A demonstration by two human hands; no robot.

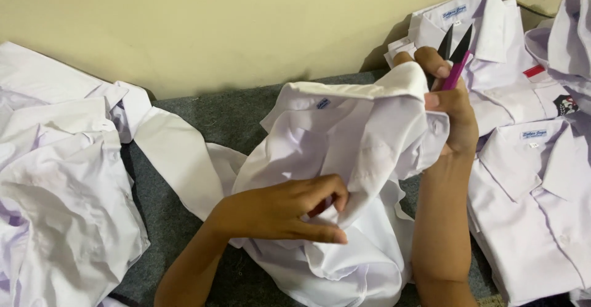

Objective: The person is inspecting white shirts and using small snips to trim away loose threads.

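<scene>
A white shirt (345, 159) is held bunched above the grey cloth surface (203, 116), at the centre of the view. The left hand (280, 211) is closed on a fold in the lower front of the shirt, the cloth pinched between thumb and fingers. The right hand (449, 107) is raised at the shirt's upper right edge; its fingers are closed around both the collar area and a pair of thread snips (454, 54) with a pink handle and two dark blades pointing upward, slightly parted. A loose heap of white shirts (55, 177) lies to the left. Folded white shirts (535, 177) are stacked to the right, against the pale wall (215, 24).
</scene>
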